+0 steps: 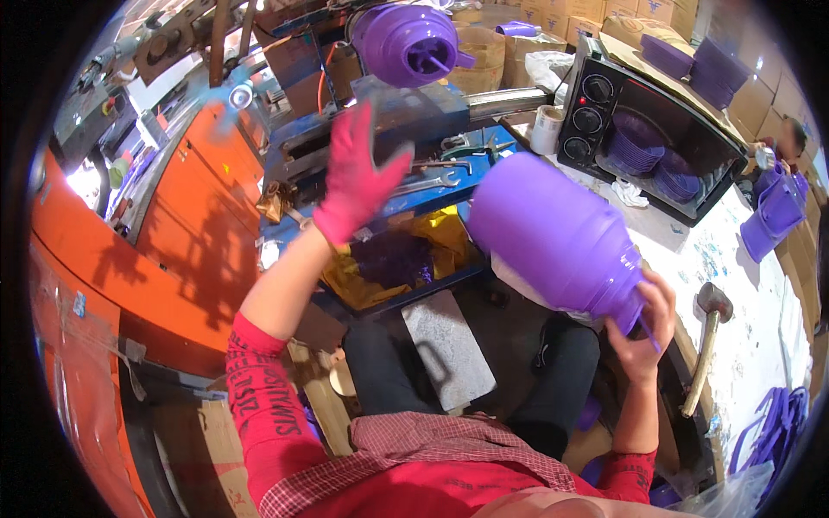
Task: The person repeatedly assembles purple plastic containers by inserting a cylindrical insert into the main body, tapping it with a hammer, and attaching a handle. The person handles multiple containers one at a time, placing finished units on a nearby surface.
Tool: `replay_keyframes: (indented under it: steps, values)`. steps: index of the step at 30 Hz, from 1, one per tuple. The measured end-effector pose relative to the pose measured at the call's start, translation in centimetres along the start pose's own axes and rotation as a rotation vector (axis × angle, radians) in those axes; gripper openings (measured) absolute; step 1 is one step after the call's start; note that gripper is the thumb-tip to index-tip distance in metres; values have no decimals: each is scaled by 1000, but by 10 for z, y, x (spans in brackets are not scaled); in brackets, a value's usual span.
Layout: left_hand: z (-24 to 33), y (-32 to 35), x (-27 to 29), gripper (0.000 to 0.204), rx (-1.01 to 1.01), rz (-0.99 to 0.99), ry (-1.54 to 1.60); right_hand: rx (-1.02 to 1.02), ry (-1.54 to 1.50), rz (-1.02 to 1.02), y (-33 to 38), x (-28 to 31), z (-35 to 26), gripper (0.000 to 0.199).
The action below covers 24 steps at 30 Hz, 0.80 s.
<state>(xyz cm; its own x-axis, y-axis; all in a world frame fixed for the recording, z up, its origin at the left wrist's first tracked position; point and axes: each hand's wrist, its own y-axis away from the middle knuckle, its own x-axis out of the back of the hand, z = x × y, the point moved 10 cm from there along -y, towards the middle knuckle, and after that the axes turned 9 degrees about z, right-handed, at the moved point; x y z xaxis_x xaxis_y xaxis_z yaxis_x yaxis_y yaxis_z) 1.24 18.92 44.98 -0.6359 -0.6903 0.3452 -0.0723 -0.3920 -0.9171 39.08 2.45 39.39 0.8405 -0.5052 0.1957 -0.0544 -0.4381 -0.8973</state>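
My right hand [643,328], bare, grips the narrow neck end of a purple plastic flask shell [553,229]. The shell is tilted, with its wide end toward the upper left and its neck toward me. In a red glove, my left hand [358,177] is raised over the blue bench with its fingers spread and nothing in it. Beyond it, a similar purple plastic vessel [410,47] is up at the machine, its opening toward me. An open-end wrench [432,183] lies on the bench near the gloved hand.
A black countertop oven [652,129] holding stacked purple parts stands on the white worktable [673,250]. A hammer [708,345] lies along its edge. Orange machine panels [207,242] rise at left. A yellow-lined bin [354,289] and a grey slab [449,345] are before me.
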Motion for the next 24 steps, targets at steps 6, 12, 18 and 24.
replay_keyframes:
  steps: [6,12,18,24]
  values:
    - [86,-100,-62,44,-798,-90,-427,-89,257,111,-24,-24,46,65]
    - [124,-41,68,43,-664,93,-337,212,326,200,-73,-50,28,65]
    - [124,-74,3,42,-894,23,-387,214,329,193,-103,-85,30,62]
    - [176,-36,55,55,-770,-142,-142,164,331,209,-99,-68,29,65]
